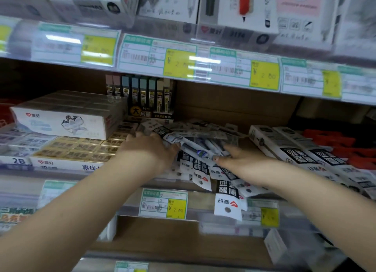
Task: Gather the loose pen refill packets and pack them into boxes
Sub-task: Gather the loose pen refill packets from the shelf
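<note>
A heap of loose pen refill packets (200, 147), white with black print, lies on the middle shelf, and some hang over its front edge. My left hand (151, 149) reaches in from the left and grips the left side of the heap, fingers curled round packets. My right hand (238, 159) lies on the heap's right side, thumb and fingers closing round several packets. Long white refill boxes (289, 149) lie slanted just right of the heap.
White eraser boxes (61, 119) and tan ones (75, 149) fill the shelf's left. A black display of lead cases (146, 98) stands behind. Red items (341, 145) sit far right. The shelf above (183, 62) overhangs with price labels.
</note>
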Demonstrator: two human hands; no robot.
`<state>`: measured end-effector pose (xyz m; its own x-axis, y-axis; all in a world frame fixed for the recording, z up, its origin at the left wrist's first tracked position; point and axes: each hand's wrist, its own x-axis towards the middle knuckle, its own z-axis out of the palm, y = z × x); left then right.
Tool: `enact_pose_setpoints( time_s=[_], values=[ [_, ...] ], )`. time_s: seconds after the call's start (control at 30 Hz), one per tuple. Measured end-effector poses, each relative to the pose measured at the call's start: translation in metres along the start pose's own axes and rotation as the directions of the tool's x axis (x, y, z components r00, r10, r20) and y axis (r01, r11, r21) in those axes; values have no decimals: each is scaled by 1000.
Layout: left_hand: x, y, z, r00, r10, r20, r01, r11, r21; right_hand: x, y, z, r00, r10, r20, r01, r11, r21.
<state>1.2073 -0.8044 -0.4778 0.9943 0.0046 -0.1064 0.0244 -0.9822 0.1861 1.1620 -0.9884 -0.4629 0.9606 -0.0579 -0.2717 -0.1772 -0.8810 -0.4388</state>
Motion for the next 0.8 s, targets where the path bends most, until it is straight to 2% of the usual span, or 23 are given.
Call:
enact_pose_setpoints(
  time_s=[0.1,0.27,0.4,0.57,0.63,0.73,0.8],
  values=[
    [-5,11,3,999,39,6,-39,999,-8,6,-20,13,998,-11,-56,12,1000,21],
    [-19,31,8,988,130,-85,-134,990,-48,24,-44,34,995,-53,-84,56,998,35],
    [-18,26,2,991,127,-48,-134,974,-184,15,-45,20,995,-42,-91,59,980,188],
    [-10,0,-18,994,81,-79,-99,960,-263,26,-21,-19,978,-32,-204,78,972,222],
    [2,-11,-22,988,50,-147,-90,957,-276,48,-9,-31,965,21,-262,21,987,157],
    [22,-17,-18,954,96,-286,-179,942,-283,76,12,-31,964,23,-263,-8,998,57],
    [29,-15,-12,953,203,-224,-256,935,-243,85,15,-24,977,9,-214,-19,999,-43]
  ],
)
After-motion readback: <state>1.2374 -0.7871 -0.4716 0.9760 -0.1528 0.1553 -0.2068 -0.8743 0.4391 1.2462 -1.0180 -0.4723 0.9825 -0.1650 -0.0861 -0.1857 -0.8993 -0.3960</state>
